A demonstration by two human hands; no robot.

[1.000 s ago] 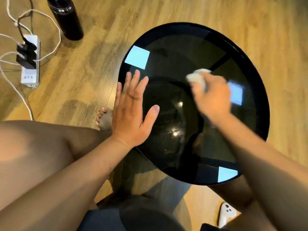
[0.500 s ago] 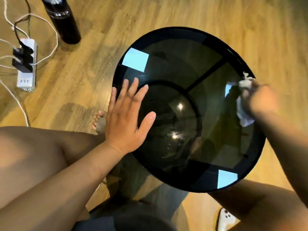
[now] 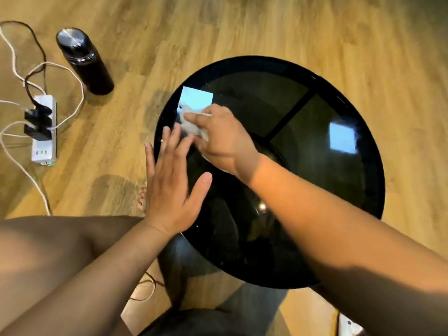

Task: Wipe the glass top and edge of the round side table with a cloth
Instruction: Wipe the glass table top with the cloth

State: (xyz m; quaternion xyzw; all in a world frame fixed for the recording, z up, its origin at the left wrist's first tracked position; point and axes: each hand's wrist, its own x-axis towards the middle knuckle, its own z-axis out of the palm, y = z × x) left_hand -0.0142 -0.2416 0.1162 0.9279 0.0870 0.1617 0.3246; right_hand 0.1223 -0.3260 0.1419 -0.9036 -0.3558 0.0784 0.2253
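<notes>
The round side table (image 3: 315, 180) has a dark glass top and a black rim, and it fills the middle and right of the head view. My right hand (image 3: 218, 139) grips a crumpled white cloth (image 3: 189, 122) and presses it on the glass near the table's far left rim. My left hand (image 3: 172, 180) lies flat on the left rim with fingers straight and spread, just below the cloth. Most of the cloth is hidden under my right hand.
A black bottle (image 3: 84, 61) stands on the wooden floor at the upper left. A white power strip (image 3: 44, 132) with plugs and trailing cables lies left of the table. My bare knee (image 3: 48, 251) and toes (image 3: 141, 197) are beside the table's left edge.
My right hand has swept the cloth from the table's right rim across the glass to the far left side. My left hand stays flat on the left rim.
</notes>
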